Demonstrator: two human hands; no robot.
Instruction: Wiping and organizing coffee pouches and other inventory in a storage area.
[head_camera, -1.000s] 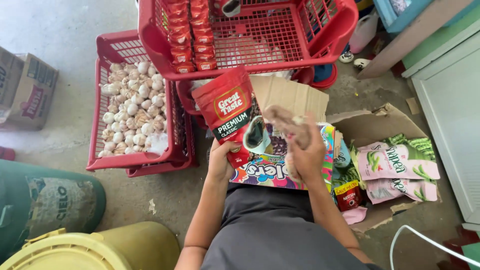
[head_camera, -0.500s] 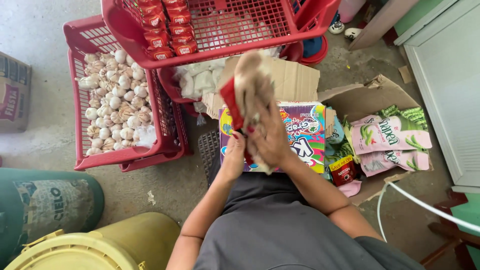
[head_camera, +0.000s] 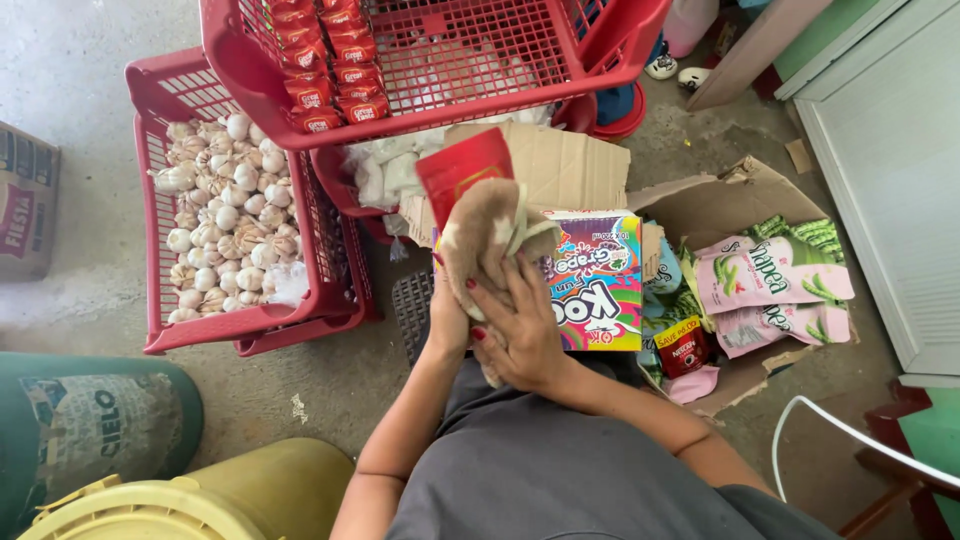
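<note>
Red pouch (head_camera: 463, 172): standing upright at frame centre, being gripped from below by the left hand (head_camera: 448, 322), whose fingers are mostly hidden behind a tan cloth (head_camera: 483, 240). Right hand (head_camera: 520, 330): lying with fingers spread, pressing the cloth against the pouch. Colourful carton (head_camera: 598, 282): sitting at 3 o'clock, just beside the cloth. Torn cardboard box (head_camera: 735, 195) of green-and-pink packets (head_camera: 775, 275): lying further toward 3 o'clock. Red basket of garlic bulbs (head_camera: 225, 215): resting at 9 o'clock. Red basket (head_camera: 450, 60) holding small red sachets (head_camera: 320, 60): sitting at 12 o'clock. Yellow lidded bucket (head_camera: 200, 500): standing at 7 o'clock.
</note>
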